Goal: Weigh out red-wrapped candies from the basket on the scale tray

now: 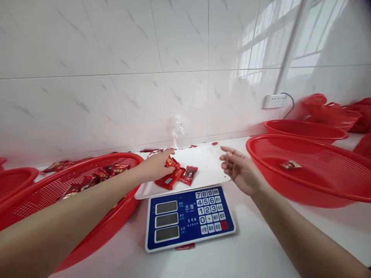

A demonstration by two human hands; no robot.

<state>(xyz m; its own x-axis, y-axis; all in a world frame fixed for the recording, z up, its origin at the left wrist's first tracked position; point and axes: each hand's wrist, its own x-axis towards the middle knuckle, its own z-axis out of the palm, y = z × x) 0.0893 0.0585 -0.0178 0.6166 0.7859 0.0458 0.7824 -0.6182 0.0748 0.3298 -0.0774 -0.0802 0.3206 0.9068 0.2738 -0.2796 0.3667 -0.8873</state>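
My left hand [159,166] is over the left part of a white scale tray [207,164], its fingers closed round a small red snack packet [172,162]. Below those fingers lies a larger red packet [168,182] on the tray, and a small red packet with a dark picture [189,175] rests beside it. My right hand [239,170] hovers by the tray's right edge, fingers loosely curled and apart, with nothing in it. In front of the tray is the scale's blue keypad panel [189,218]; its displays look blank.
A red basket [127,210] of wrapped snacks stands at the left. On the right, another red basket [319,189] has one packet [290,165] inside. A clear plastic bottle [180,133] stands by the tiled wall, and a power strip [275,101] is fixed to it.
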